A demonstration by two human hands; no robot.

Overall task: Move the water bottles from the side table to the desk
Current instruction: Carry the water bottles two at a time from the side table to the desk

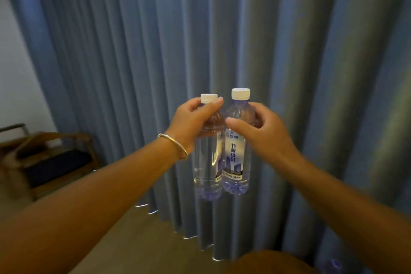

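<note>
At the centre of the frame, 2 clear water bottles are held upright in the air, side by side and touching along their bodies, in front of a blue pleated curtain (222, 29) that fills most of the background. The left bottle (208, 162) is gripped by the left hand (193, 121) around its shoulder and neck, with the fingers curled over the top just below its white cap (209, 98) and the thumb laid across the near side. The right bottle (235, 158) is gripped by the right hand (264, 133) around its shoulder, the thumb pressed against the near face and the fingers wrapped behind; its white cap (240, 93) is left uncovered and stands slightly higher in the frame than the other cap. A printed label with blue and white artwork is seen on the right bottle, and the edge of a similar label is seen on the left one. A thin metal bangle (175, 145) is worn on the left wrist. Both forearms are stretched in from the lower corners of the frame. At the left edge, a wooden rack with a dark shelf (51, 158) is seen against a pale wall (15, 73), blurred. A tan floor (144, 240) is visible below the curtain hem. Neither bottle is resting on any surface.
</note>
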